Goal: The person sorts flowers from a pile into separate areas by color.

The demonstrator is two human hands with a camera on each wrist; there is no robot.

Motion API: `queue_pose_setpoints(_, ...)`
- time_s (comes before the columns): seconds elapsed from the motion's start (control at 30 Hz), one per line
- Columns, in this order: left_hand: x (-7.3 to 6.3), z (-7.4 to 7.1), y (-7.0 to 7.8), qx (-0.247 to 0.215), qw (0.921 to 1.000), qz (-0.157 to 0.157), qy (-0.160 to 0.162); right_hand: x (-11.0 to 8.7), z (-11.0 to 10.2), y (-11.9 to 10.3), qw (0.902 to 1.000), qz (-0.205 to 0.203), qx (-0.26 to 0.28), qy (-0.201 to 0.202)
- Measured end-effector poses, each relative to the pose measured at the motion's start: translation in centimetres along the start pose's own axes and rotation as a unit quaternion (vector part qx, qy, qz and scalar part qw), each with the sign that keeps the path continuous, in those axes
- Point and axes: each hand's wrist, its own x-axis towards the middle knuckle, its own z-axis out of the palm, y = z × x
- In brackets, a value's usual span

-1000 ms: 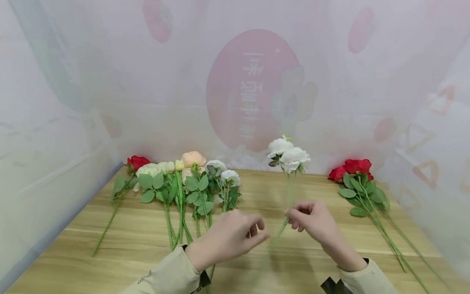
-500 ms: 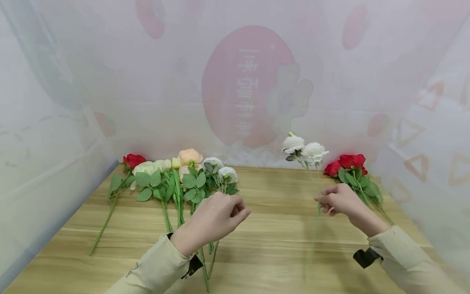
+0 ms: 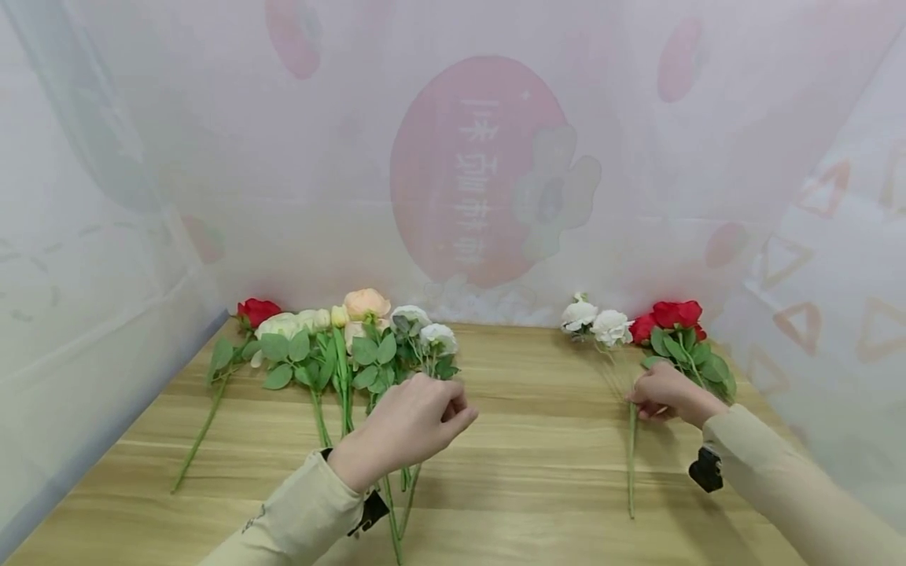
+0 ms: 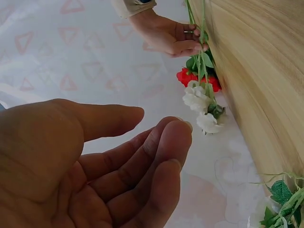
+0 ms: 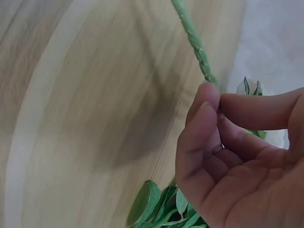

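The white-flowered stem (image 3: 629,440) lies on the tabletop (image 3: 524,440) toward its right edge, its long axis running from the near edge to the far edge, with the white blooms (image 3: 596,321) at the far end touching the backdrop and the bare green tail pointing back at us. Our right hand (image 3: 664,393) sits on the stem's upper part, just below the blooms, thumb and forefinger pinched on the green shaft as the right wrist view shows, so most of the stem's length runs from the grip toward the near edge. Just beside that hand, further to the right edge, lie the red roses (image 3: 675,316) with their leaves, touching the white blooms at the heads. Our left hand (image 3: 414,424) hovers well apart near the middle of the tabletop, fingers loosely curled and holding nothing, palm bare in the left wrist view; it hangs over the stems of the mixed flowers (image 3: 354,338) laid along the far left edge. We judge the right hand the nearer one by far
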Motion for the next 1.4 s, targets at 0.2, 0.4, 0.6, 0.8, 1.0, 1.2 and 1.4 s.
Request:
queue_pose_setpoints(0.2,-0.1,0.1,0.0,0.002,0.9999,-0.004,-0.01,1.0,0.1,0.3,0.9975,0.011,-0.063,0.03)
queue_pose_setpoints(0.4,-0.1,0.1,-0.2,0.018,0.9996,-0.011,-0.018,1.4,0.1,0.9,0.9889,-0.028,-0.134,0.059)
queue_pose_setpoints(0.6,-0.1,-0.2,-0.8,0.025,0.999,-0.023,-0.03,1.4,0.3,1.0,0.972,-0.073,-0.205,0.089)
queue_pose_setpoints(0.8,-0.1,-1.1,-1.9,0.028,0.9973,-0.063,-0.026,0.3,0.3,-0.4,0.9589,-0.098,-0.236,0.124)
queue_pose_setpoints(1.0,0.1,-2.0,-3.1,0.01,0.9912,-0.128,-0.031,-1.0,0.4,-2.3,0.9561,-0.148,-0.211,0.139)
queue_pose_setpoints(1.2,0.1,-2.1,-4.1,0.005,0.9854,-0.159,-0.06,-3.0,1.9,-4.5,0.9603,-0.173,-0.166,0.142)
queue_pose_setpoints(1.4,0.1,-1.7,-4.6,0.012,0.9856,-0.152,-0.074,-5.3,4.6,-6.2,0.9524,-0.209,-0.154,0.16)
